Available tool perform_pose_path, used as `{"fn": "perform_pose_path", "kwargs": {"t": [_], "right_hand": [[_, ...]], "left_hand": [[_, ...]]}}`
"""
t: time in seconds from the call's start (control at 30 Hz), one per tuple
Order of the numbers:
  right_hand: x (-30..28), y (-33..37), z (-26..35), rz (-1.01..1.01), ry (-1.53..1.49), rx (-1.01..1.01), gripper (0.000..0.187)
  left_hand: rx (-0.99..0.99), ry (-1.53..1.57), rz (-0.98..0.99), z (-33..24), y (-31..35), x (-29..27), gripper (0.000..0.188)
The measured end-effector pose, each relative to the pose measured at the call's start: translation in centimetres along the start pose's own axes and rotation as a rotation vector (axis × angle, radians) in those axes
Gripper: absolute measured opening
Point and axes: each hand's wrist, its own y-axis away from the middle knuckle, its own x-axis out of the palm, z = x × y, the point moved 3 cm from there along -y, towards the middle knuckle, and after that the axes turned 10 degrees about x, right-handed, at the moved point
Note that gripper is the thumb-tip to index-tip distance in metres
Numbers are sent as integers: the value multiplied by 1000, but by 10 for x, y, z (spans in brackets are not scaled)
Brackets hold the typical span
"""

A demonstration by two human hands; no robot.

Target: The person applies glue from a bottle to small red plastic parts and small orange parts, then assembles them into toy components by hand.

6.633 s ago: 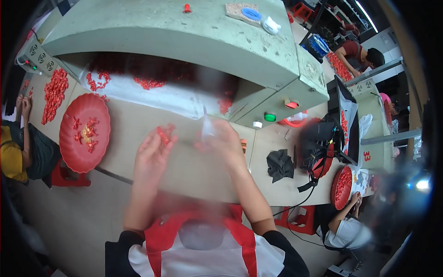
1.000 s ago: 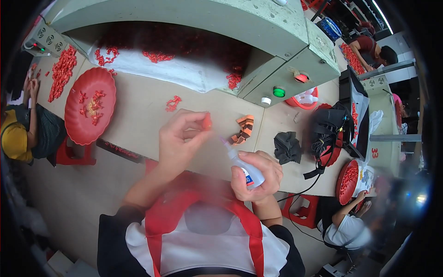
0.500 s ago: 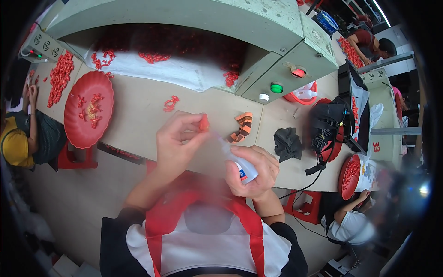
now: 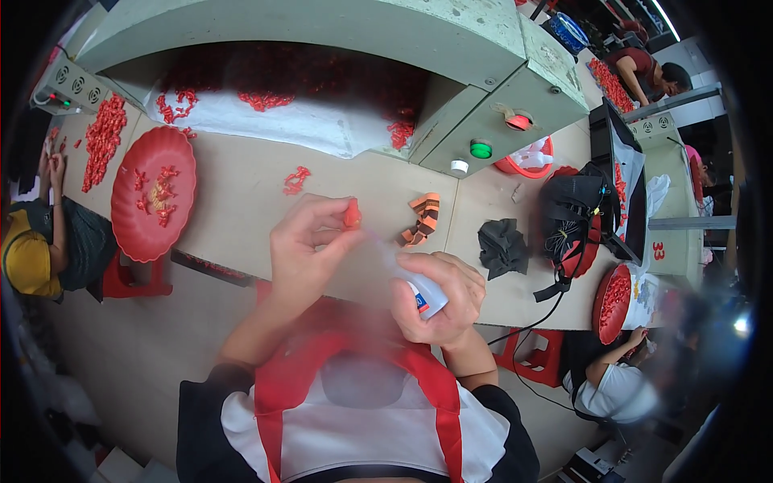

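Note:
Between the thumb and fingers of my left hand (image 4: 310,245) is a small red piece (image 4: 352,213), its exact kind hard to make out. My right hand (image 4: 443,294) is wrapped round a whitish squeeze bottle (image 4: 427,298) with a blue and red label. The bottle's narrow end points toward the red piece; a hazy blur hides whether they touch. Several small red pieces (image 4: 296,180) lie on the table just beyond my left hand. Past my right hand rests a striped orange and brown strip (image 4: 422,220).
A grey-green machine (image 4: 322,24) with red pieces inside stands behind the table (image 4: 233,193). At left is a red scalloped tray (image 4: 129,193); at right lie a dark crumpled cloth (image 4: 503,248), a black backpack (image 4: 572,217) and a red basket (image 4: 541,161). Other people work on both sides.
Hardly anything differs. Both my hands stay in nearly the same place with the red piece and the bottle, and the view has shifted very slightly.

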Motion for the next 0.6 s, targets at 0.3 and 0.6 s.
{"fn": "perform_pose_path", "kwargs": {"t": [0.3,0.6], "right_hand": [[1,0,0,-3,-25,-1,27],[0,-1,-2,-11,-13,-1,26]], "left_hand": [[-24,37,13,1,1,-1,30],[-28,44,14,2,0,1,30]]}}
